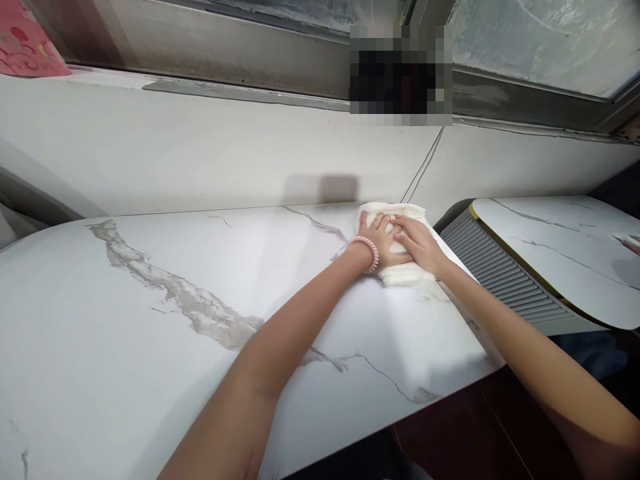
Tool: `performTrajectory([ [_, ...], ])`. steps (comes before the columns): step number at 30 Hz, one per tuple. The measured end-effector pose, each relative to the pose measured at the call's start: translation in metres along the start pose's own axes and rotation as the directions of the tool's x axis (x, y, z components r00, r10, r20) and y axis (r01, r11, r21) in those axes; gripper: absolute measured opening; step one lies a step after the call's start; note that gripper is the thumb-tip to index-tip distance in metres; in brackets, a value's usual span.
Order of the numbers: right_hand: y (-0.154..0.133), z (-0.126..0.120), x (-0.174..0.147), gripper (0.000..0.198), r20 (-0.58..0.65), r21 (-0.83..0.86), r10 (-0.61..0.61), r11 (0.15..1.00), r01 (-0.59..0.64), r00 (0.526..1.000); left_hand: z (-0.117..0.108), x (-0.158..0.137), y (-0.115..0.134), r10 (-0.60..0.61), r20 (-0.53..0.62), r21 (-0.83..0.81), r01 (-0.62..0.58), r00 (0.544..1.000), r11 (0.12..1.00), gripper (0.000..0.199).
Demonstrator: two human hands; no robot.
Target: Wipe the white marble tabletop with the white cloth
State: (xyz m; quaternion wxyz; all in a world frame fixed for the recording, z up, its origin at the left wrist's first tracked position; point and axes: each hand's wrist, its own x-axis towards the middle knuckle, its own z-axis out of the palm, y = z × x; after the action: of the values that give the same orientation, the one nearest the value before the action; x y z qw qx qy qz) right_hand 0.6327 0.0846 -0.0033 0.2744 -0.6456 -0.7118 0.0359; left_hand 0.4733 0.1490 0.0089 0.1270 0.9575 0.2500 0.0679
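A folded white cloth [403, 275] lies on the marble-patterned white tabletop [125, 373], close to the wall and the right end. My left hand [379, 241], with a pink coiled band [371, 248] around its wrist, presses flat on the cloth with fingers spread. Beside it, my right hand [423, 247] also rests on the cloth, fingers stretched out toward the left hand. The fingertips of the right hand meet or overlap the left hand's thumb side; exactly how they touch I cannot tell. The cloth's middle is hidden under both hands.
Behind the table rises a white wall [200, 153] below a window frame [225, 57]. Thin cables [425, 163] hang down the wall from a pixelated patch. A pink box-like item [30, 43] stands on the sill. To the right is a second marble-patterned table [550, 230] with gold trim.
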Motion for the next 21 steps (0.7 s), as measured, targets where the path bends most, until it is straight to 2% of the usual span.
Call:
performTrajectory([
  [4,-0.002,0.015,0.042,0.044,-0.007,0.027,-0.043,0.999,0.043,0.999,-0.008,0.009,-0.029,-0.086,-0.032,0.013,0.087,0.996,0.996,0.083],
  [9,-0.009,0.023,0.056,0.047,0.008,0.017,-0.068,0.998,0.067,0.998,-0.012,0.001,-0.036,-0.164,-0.069,0.016,0.166,0.984,0.986,0.081],
  [15,-0.024,0.023,0.038,0.056,0.04,-0.013,-0.113,0.993,0.113,0.993,-0.011,-0.027,-0.018,-0.21,-0.057,0.029,0.212,0.976,0.977,0.08],
  [21,-0.065,0.02,-0.012,0.059,0.124,0.0,-0.16,0.987,0.161,0.979,-0.009,-0.09,0.018,-0.266,-0.03,0.044,0.267,0.963,0.963,0.081],
])
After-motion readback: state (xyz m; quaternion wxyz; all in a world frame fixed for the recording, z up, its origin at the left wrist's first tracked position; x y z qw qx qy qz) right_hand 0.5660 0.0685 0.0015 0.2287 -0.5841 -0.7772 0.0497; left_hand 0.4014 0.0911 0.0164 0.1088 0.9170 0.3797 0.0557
